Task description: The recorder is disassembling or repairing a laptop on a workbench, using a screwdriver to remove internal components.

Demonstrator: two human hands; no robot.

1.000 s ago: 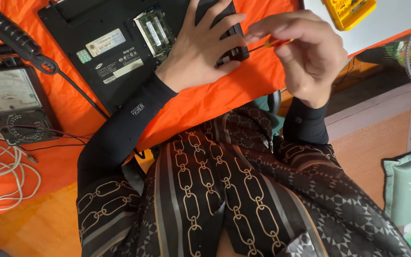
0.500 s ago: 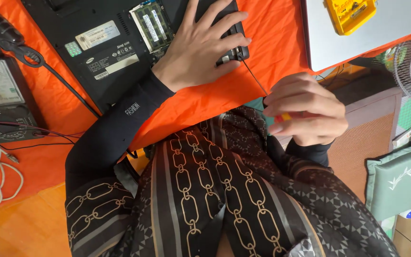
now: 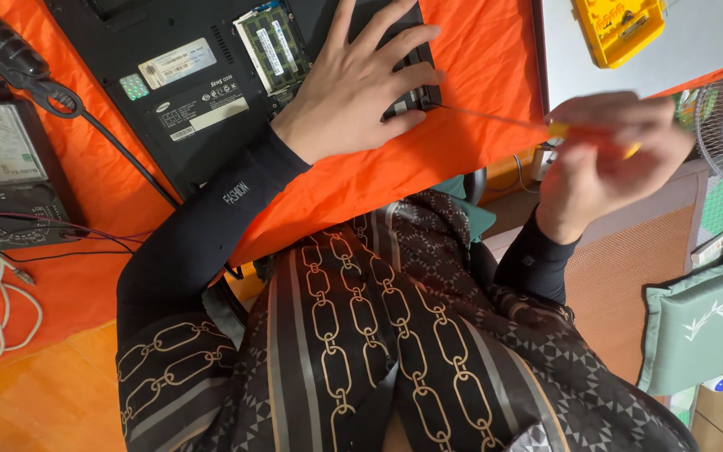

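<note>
Laptop (image 3: 211, 75) under left hand (image 3: 353, 88)

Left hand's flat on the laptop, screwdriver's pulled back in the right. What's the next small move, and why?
Probably bring the screwdriver tip back to the laptop edge by the left hand. The right hand holds it off the table, its tip just short of the laptop the left hand steadies.
</note>
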